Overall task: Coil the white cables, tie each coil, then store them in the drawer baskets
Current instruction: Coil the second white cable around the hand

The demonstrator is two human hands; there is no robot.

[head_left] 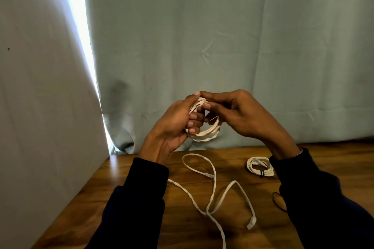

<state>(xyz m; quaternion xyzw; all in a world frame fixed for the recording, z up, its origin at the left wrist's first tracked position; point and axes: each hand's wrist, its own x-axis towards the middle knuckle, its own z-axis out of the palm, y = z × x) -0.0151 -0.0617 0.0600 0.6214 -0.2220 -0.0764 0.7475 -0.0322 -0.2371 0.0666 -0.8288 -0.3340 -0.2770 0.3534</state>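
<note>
Above the wooden table (125, 176) I hold up a white cable coil (208, 134). My left hand (174, 125) grips its left side with fingers curled through the loop. My right hand (234, 113) pinches the top of the coil, fingertips meeting my left thumb. A loose white cable (212, 192) lies in open loops on the table below, its connector (251, 224) at the near right. A second white coil (260, 167), bound with a dark tie, lies at the right beside my right sleeve.
A dark band (278, 201) lies on the table at the right, partly hidden by my right sleeve. A pale green curtain (222, 46) hangs behind the table, and a white wall (40, 107) stands on the left. No drawer or baskets are in view.
</note>
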